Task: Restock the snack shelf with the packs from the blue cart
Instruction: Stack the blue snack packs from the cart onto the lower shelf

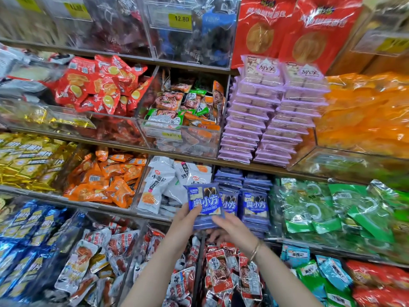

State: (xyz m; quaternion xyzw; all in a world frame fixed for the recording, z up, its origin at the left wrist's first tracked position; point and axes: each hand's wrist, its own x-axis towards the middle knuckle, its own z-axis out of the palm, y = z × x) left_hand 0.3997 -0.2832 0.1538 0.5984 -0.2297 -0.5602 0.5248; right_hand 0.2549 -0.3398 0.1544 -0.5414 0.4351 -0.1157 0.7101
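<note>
Both my hands hold a small stack of blue snack packs (204,201) in front of the third shelf. The top pack is tilted up and shows white characters. My left hand (187,216) grips the stack at its lower left, thumb on the front. From the lower right, my right hand (230,229) grips the stack's bottom edge; a thin bracelet circles that wrist. Just right of the held packs stand stacks of the same blue packs (254,204) on the snack shelf (254,167). The blue cart is out of view.
Clear bins line the shelves: white packs (159,185) left of the blue stacks, green bags (327,209) to the right, orange packs (104,178) further left. Purple packs (261,116) are stacked above. Red-and-white packs (223,269) fill the bins below my hands.
</note>
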